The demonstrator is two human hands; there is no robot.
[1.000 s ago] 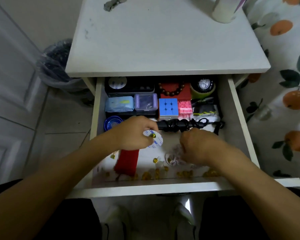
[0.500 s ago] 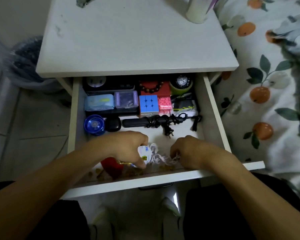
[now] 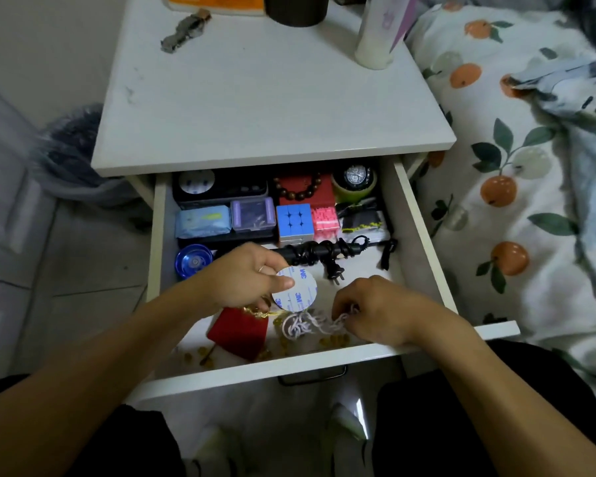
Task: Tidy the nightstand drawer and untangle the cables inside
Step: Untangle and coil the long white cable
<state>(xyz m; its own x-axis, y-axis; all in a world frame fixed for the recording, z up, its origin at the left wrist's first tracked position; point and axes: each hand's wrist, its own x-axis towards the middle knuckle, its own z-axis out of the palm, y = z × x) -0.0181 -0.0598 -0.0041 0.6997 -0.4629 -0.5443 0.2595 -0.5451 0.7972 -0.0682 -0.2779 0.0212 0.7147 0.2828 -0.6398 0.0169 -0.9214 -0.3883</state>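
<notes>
Inside the open white drawer point(image 3: 424, 222), the left hand point(image 3: 245, 280) pinches a round white adhesive disc point(image 3: 298, 290); the right hand point(image 3: 375, 309) grips a tangled white cable point(image 3: 307, 325).

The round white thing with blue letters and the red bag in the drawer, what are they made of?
The round white disc, pinched in the left hand, looks like glossy paper backing, probably on a sticky foam pad; the printed blue logos suggest that. The red pouch looks like soft matte cloth, maybe velvet: it lies limp with no shine.
</notes>
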